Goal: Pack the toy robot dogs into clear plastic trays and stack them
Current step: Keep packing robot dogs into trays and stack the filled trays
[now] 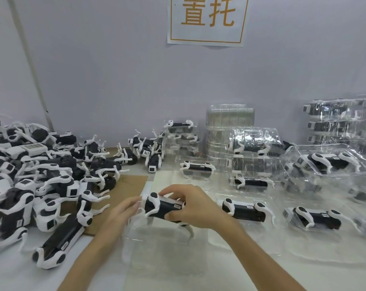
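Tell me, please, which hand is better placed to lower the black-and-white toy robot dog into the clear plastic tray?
Right hand: it grips the dog above the tray; left hand only touches its end.

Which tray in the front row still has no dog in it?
The nearest tray, directly below the dog gripped by the right hand. It is empty; the next tray to its right and the one beyond each already hold a dog.
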Demonstrator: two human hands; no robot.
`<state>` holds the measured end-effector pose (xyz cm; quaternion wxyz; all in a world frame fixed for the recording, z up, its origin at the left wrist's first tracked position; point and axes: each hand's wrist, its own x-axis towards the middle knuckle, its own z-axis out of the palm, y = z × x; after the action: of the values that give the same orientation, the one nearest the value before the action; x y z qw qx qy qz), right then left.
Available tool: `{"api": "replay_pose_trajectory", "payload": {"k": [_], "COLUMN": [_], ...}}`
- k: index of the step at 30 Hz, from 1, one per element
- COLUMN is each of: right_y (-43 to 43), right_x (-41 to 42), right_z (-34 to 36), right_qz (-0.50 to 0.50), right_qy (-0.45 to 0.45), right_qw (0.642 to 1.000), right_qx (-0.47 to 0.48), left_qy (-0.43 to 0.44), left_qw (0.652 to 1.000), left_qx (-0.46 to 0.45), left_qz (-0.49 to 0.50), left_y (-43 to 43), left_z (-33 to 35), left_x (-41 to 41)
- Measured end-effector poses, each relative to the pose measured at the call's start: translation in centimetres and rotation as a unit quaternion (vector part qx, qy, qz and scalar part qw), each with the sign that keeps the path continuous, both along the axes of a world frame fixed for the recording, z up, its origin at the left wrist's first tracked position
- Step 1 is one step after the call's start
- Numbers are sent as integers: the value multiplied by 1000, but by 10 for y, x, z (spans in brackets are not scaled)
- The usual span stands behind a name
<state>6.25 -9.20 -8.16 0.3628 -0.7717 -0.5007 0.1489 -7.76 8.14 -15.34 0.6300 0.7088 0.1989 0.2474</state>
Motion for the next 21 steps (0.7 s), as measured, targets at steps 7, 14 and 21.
{"api": "replay_pose_trajectory", "payload": {"k": [7,14,21], "right_y": [0,1,0], "right_x": [0,-1,-6], "right_z": [-6,-19,-27], "right_qz": [3,-11,1], "right_qy": [-115,-220,-249], "right_qw": [991,973,963], "right_qx": [-63,-65,-100], "left_qy": [16,15,78], "left_qw": [1000,1000,994], "left_qx": [24,16,41], "left_qz": [11,-1,-61], "left_y": [2,-1,-11], "left_z": [0,4,11], "left_x": [3,3,-4]}}
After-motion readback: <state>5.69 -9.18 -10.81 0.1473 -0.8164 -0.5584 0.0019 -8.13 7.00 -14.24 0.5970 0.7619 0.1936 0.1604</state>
